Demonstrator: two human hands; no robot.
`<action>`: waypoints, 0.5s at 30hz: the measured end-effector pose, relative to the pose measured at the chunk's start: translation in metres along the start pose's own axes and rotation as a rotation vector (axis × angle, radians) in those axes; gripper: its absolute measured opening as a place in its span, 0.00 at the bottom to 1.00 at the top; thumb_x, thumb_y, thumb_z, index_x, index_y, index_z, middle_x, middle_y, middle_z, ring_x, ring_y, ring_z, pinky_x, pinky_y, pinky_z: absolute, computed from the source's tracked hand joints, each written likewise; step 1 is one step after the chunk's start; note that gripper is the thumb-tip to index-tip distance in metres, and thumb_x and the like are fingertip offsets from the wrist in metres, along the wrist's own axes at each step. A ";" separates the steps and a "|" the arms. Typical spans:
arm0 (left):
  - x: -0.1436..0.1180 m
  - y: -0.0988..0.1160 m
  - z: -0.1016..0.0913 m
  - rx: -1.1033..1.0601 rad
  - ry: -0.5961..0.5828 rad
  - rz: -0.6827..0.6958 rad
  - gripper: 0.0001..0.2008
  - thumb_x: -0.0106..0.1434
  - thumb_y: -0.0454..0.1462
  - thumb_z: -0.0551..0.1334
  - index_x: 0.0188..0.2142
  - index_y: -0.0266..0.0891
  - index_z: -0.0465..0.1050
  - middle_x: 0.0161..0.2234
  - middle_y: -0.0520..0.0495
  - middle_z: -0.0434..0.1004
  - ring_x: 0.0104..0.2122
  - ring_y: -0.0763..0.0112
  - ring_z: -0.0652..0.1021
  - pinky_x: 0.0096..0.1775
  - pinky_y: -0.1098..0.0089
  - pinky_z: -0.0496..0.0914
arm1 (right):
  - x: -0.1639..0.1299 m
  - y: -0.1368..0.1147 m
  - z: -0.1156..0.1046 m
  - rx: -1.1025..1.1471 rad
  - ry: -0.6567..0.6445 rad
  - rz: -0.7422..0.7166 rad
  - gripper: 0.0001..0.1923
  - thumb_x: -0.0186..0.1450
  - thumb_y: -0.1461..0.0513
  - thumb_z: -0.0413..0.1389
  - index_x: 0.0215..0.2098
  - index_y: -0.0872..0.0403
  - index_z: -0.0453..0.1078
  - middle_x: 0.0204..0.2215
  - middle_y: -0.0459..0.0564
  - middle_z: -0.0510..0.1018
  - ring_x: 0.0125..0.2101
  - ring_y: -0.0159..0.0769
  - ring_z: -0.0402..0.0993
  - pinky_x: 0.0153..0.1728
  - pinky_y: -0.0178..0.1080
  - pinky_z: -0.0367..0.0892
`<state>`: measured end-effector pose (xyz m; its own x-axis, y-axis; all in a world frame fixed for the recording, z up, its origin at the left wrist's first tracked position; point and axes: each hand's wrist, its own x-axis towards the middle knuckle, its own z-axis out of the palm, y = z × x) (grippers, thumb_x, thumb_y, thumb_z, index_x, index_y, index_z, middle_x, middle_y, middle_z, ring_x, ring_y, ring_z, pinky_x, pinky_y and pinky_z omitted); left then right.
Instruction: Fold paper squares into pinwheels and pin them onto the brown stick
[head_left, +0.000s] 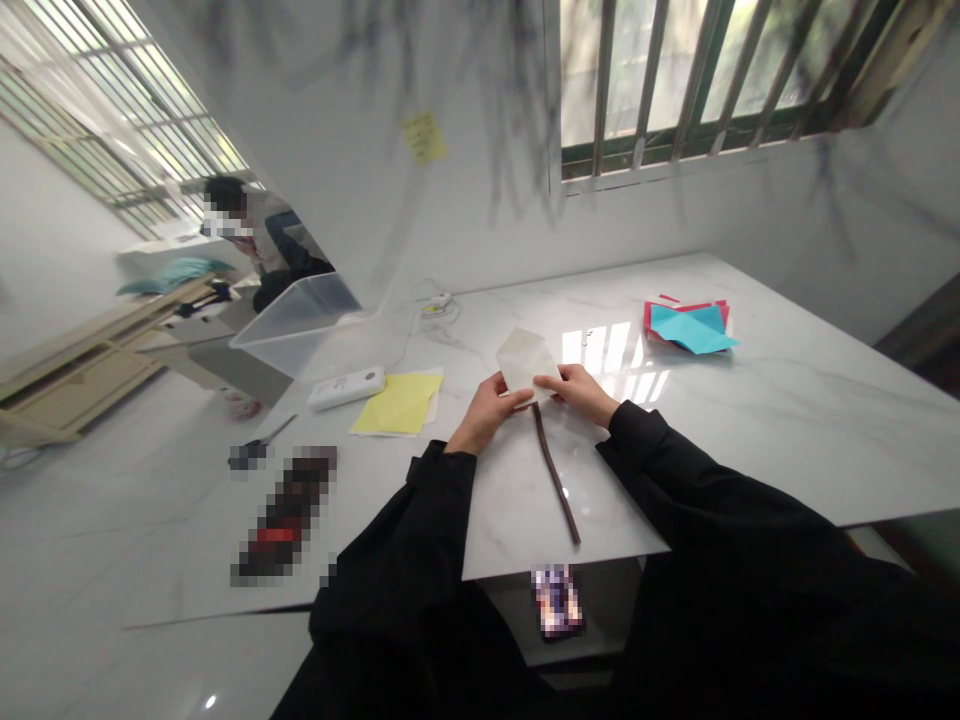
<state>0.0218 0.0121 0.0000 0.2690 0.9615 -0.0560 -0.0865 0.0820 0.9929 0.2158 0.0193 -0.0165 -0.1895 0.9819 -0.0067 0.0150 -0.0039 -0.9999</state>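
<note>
A white piece of folded paper (525, 357) is held up just above the marble-patterned table (495, 510). My left hand (491, 408) grips its lower left edge, thumb on top. On the lower right side, my right hand (579, 392) pinches the same paper between thumb and fingers. Below the paper, a thin dark brown stick (555, 470) lies on the tabletop, pointing toward me; its far end meets the paper's lower edge, and I cannot tell whether they touch.
Yellow paper sheets (397, 403) and a white oblong device (347, 388) lie to the left, near a clear plastic bin (300, 325). Scissors (262, 443) rest further left. Blue and red papers (690, 328) are stacked at the right. A person (262, 235) sits in the background.
</note>
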 end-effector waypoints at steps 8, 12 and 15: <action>0.006 0.001 -0.009 -0.001 0.153 -0.007 0.34 0.45 0.41 0.80 0.50 0.40 0.72 0.37 0.45 0.84 0.30 0.71 0.79 0.35 0.71 0.69 | 0.007 0.004 -0.004 0.074 0.131 -0.069 0.29 0.58 0.37 0.63 0.32 0.54 0.71 0.26 0.45 0.72 0.27 0.31 0.68 0.28 0.35 0.66; 0.004 0.002 -0.016 0.055 0.106 0.013 0.33 0.47 0.41 0.79 0.52 0.39 0.74 0.35 0.45 0.84 0.29 0.71 0.77 0.33 0.72 0.66 | 0.009 0.006 -0.006 0.117 0.188 -0.062 0.29 0.55 0.37 0.64 0.30 0.54 0.71 0.26 0.46 0.72 0.28 0.32 0.70 0.29 0.36 0.67; 0.002 0.001 -0.018 0.072 0.059 0.019 0.35 0.48 0.42 0.79 0.54 0.37 0.75 0.35 0.44 0.84 0.28 0.72 0.76 0.32 0.72 0.65 | 0.008 0.007 -0.005 0.150 0.204 -0.042 0.29 0.52 0.39 0.67 0.34 0.55 0.74 0.27 0.47 0.75 0.29 0.33 0.72 0.31 0.37 0.69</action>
<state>0.0050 0.0191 -0.0006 0.2110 0.9766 -0.0416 -0.0214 0.0471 0.9987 0.2192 0.0285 -0.0233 0.0157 0.9996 0.0221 -0.1374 0.0241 -0.9902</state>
